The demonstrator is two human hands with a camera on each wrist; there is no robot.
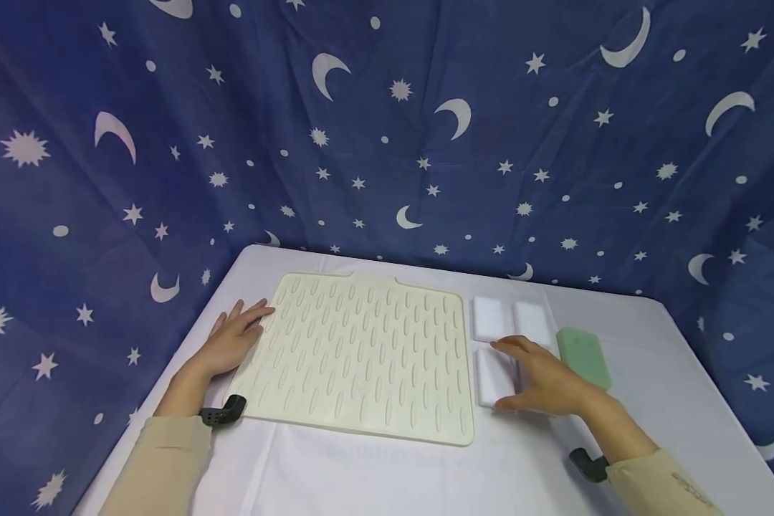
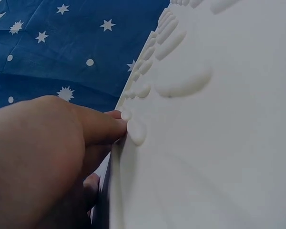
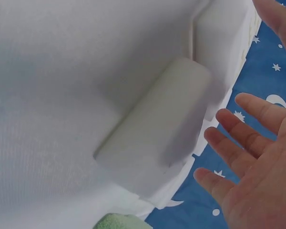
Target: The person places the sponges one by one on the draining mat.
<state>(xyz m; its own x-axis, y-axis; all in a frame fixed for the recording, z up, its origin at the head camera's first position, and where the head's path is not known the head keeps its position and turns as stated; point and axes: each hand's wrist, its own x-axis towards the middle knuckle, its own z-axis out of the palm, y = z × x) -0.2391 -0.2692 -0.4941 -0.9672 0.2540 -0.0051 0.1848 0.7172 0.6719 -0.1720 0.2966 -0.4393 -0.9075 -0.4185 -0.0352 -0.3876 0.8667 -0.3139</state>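
Note:
A cream mat (image 1: 368, 358) with raised oval ridges lies flat on the table. My left hand (image 1: 228, 347) is at its left edge, fingers extended; in the left wrist view, fingertips of that hand (image 2: 43, 152) touch the rim of the mat (image 2: 224, 133). To the mat's right sit several white sponge-like blocks (image 1: 490, 319). Over the nearer ones hovers my right hand (image 1: 548, 376), thumb and fingers spread, partly covering them. The right wrist view has this hand (image 3: 262, 176) holding nothing, apart from a white block (image 3: 155, 109).
A green sponge-like block (image 1: 585, 356) lies right of the white ones. White cloth (image 1: 419, 480) covers the table. A blue curtain (image 1: 374, 193) with moons and stars hangs behind and at both sides.

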